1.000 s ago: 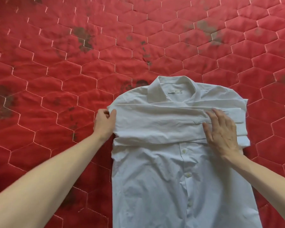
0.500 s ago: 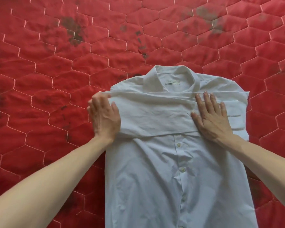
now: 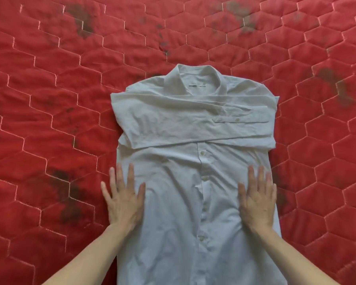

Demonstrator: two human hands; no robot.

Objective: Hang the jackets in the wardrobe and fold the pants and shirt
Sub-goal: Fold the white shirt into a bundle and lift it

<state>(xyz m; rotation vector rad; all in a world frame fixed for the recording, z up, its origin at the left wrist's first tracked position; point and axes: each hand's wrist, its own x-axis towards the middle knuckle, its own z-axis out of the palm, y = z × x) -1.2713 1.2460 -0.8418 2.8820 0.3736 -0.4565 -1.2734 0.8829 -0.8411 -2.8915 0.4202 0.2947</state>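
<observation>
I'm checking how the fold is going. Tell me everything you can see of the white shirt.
The shirt is white, thin woven cloth, creased, lying front up and buttoned on the red quilt. Its collar points away from the person; both sleeves are folded across the chest, one buttoned cuff on top. The hem runs out of view. The left hand lies flat on its left edge, partly on the quilt; the right hand lies flat near its right edge.

A red quilt (image 3: 49, 124) is filling the whole view, stitched in pale hexagons and lying flat with soft puckers. Dark stains (image 3: 81, 19) are showing near its far edge, others (image 3: 335, 83) are marking its right side, and more (image 3: 68, 194) are spreading at the left.
</observation>
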